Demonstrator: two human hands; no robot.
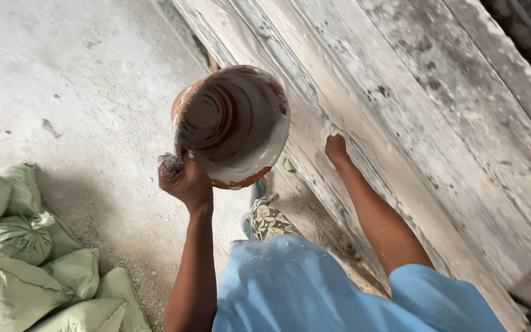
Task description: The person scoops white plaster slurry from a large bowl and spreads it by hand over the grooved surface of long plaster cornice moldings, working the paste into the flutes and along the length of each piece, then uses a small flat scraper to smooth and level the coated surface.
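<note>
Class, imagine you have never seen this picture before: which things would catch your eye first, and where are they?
First, the reddish-brown bucket smeared with white paste, held up at centre by the left hand gripping its rim. Next, the right hand pressing white paste against the weathered, pale grey wall on the right. Pale green sacks lie heaped on the floor at the lower left.

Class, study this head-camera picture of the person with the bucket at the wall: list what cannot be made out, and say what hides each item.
- Right hand: head view; its fingertips and whatever they press to the wall are covered by white paste.
- Left hand: its grip on the bucket rim is caked in paste; fingers unclear.
- Bucket's outer side: turned away.
- Green sacks: cut off by left and bottom edges.
- Person's feet: hidden by the blue shirt.
</note>
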